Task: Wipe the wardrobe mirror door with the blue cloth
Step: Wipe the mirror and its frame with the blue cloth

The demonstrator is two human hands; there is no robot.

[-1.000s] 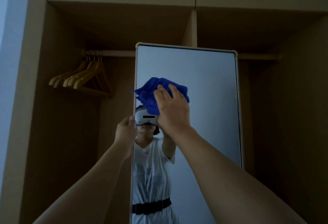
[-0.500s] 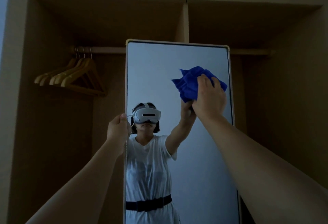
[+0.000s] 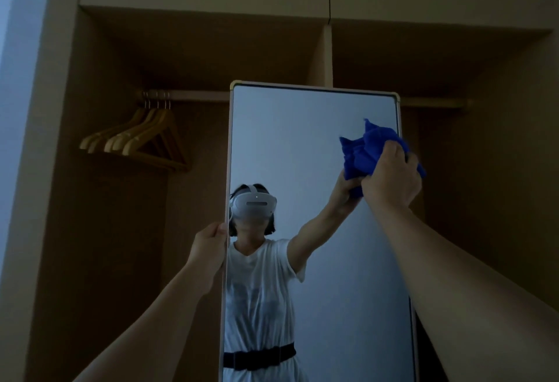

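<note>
The right hand (image 3: 390, 182) clutched the bunched blue cloth (image 3: 367, 152) against the mirror door (image 3: 317, 146) near its upper right edge; the left hand (image 3: 208, 245) gripped its left edge.

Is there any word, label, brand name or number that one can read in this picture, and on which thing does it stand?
None can be read.
The mirror door, the blue cloth and the wooden hangers show no writing.
The headset reflected in the mirror has only a faint mark, too dim and small to read.
</note>
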